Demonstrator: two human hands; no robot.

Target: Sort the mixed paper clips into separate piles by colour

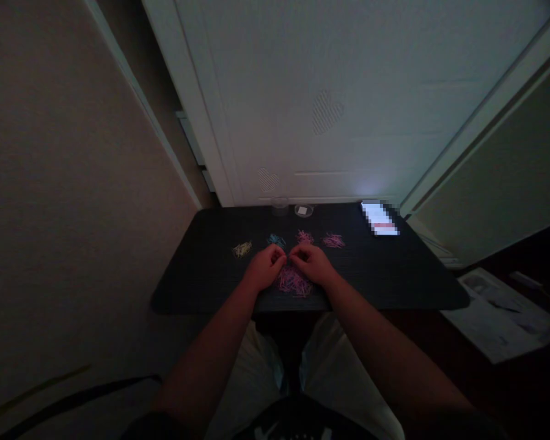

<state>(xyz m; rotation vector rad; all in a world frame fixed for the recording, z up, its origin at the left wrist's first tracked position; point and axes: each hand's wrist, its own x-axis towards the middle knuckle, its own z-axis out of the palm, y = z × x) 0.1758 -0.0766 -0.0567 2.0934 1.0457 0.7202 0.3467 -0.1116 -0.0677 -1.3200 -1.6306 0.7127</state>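
1. Pile of small sticks (295,285): on table (192,275), at the near side of left hand (264,267) and right hand (315,264).
2. Fingers: curled inward, little opening; cannot tell whether gripping a stick.

The fingers (282,259) of the left hand (263,267) and right hand (315,264) are dim; whether either set grips a piece cannot be determined. Just beyond them, the hands partly cover the blue pile (275,239) and the nearer pink pile (305,236). On the near side of the fingers, single pieces in the mixed pile (294,285) cannot be counted. Well beyond the fingers, the white square (302,210) on a clear round item (310,211) shows no readable marking. Beyond and right of the fingers, the phone (379,219) is pixelated. Far right, the floor sheet (495,324) is illegible. Behind the fingers, the lower edge cuts off both arms (217,348).
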